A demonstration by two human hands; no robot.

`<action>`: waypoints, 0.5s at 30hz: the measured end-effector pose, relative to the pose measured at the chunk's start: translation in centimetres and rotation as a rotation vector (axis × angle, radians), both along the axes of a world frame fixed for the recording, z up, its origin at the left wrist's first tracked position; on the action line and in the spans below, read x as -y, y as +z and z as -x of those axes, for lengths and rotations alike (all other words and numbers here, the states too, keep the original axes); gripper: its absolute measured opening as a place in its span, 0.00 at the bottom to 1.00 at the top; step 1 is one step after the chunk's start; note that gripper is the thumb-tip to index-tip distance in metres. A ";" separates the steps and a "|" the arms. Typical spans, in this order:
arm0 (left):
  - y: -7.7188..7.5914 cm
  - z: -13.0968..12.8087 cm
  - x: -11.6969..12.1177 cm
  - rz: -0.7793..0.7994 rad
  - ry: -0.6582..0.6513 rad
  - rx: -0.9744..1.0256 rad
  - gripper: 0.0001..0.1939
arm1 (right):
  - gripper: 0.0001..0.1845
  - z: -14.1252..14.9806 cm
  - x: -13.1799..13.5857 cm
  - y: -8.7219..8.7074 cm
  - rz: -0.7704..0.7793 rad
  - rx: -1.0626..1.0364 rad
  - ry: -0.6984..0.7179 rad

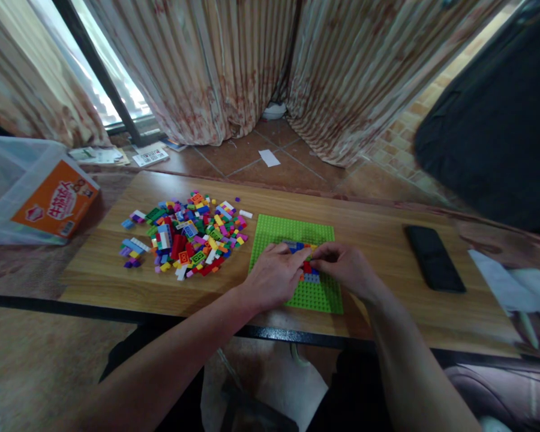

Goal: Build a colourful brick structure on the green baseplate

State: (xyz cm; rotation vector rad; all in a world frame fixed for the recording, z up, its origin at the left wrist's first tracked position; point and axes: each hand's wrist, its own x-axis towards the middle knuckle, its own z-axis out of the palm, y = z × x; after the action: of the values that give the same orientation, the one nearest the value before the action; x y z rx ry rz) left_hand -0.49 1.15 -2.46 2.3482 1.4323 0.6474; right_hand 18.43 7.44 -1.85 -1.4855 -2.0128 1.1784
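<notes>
**Over the green baseplate: left hand and right hand, close together**

Beyond the baseplate, patterned curtains down to a tiled floor. Under it, a wooden table: dark near edge close by the baseplate, wide stretch of tabletop between baseplate and phone, only a thin strip between baseplate and brick pile. Toward the baseplate from the near side, both forearms, angled inward. Far left of the baseplate, a clear bin; just left, the loose, many-coloured pile; well to the right, the black phone.

At the baseplate's left half, palm down: left hand, index finger stretched over the set bricks, other fingers curled; grip impossible to tell. From the baseplate's right side: right hand, thumb and index finger nearly together beside the bricks; whether around a small piece, cannot tell. Near the baseplate's middle, partly hidden: the bricks, red, blue, yellow, grey.
</notes>
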 end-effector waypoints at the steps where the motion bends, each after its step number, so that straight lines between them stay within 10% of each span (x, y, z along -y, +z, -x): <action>1: 0.0 0.0 0.0 -0.005 0.002 0.002 0.22 | 0.07 0.0 -0.1 -0.1 0.012 -0.012 -0.005; 15: -0.5 -1.2 1.1 -0.169 -0.027 -0.124 0.13 | 0.05 0.0 -0.7 -0.7 0.087 -0.051 -0.022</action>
State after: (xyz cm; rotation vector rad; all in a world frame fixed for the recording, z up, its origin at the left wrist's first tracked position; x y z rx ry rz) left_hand 0.66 0.05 -2.95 2.5743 1.4455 0.6486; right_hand 18.43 8.11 -2.51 -1.4989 -1.9288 1.2968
